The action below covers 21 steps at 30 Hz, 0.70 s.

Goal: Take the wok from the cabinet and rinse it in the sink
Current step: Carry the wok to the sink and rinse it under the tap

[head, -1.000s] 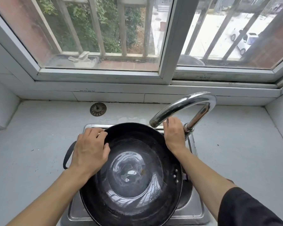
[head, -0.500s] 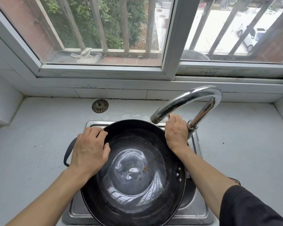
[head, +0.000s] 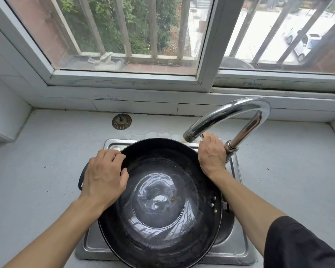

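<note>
A large black wok (head: 159, 225) sits over the small steel sink (head: 228, 250), with a pool of water in its bottom. My left hand (head: 103, 176) grips the wok's left rim, fingers curled over the edge, next to its black loop handle (head: 81, 178). My right hand (head: 212, 153) is at the wok's far right rim, fingers curled round the tap lever at the base of the chrome faucet (head: 232, 111). The lever itself is mostly hidden by the hand. No water runs from the spout.
A metal sink strainer (head: 121, 121) lies on the white counter (head: 37, 171) behind the sink. A tiled sill and a barred window run along the back. A white wall block (head: 4, 113) stands at the far left.
Both hands stay where they were on the wok rim and the tap. The view has shifted slightly, and the water in the wok keeps swirling.
</note>
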{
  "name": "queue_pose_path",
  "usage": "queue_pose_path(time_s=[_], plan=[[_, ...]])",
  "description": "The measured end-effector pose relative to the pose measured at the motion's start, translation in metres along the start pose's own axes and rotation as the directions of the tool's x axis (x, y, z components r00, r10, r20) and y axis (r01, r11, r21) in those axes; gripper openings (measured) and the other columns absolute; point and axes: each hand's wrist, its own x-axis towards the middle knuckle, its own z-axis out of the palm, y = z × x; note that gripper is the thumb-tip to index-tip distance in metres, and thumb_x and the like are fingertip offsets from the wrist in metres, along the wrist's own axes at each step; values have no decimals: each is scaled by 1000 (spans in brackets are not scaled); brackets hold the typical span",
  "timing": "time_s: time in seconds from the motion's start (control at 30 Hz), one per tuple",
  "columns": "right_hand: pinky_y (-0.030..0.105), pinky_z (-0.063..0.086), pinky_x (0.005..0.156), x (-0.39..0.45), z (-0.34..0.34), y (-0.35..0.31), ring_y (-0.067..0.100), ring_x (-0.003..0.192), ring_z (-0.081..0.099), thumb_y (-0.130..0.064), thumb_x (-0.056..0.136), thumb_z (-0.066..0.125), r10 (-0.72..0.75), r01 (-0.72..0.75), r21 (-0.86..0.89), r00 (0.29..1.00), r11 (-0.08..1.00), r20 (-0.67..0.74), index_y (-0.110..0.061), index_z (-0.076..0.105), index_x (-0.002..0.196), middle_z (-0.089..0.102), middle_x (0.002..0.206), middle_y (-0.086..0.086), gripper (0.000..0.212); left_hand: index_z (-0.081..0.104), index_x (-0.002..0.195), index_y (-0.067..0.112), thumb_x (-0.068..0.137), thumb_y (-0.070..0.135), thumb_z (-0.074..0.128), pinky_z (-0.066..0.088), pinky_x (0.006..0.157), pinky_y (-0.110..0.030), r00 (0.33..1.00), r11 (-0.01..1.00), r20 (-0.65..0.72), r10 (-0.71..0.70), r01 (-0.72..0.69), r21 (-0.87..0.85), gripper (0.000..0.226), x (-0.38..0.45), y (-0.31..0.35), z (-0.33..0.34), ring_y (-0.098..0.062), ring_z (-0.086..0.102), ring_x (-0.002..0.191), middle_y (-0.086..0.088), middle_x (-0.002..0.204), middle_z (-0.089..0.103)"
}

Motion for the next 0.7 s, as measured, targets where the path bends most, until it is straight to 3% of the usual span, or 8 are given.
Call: queue_pose_path(time_s=[0.7], plan=[[37,41,54,1,-5,1,26,60,46,5,77,66,-71,72,-29,996,997,53,-6,45,94,51,72,12,29,68,102,10,76,26,55,48,75,-45,1000,1000,2,-13,13,4,34,-4,-3,3,-30,57,98,-6,108,66]])
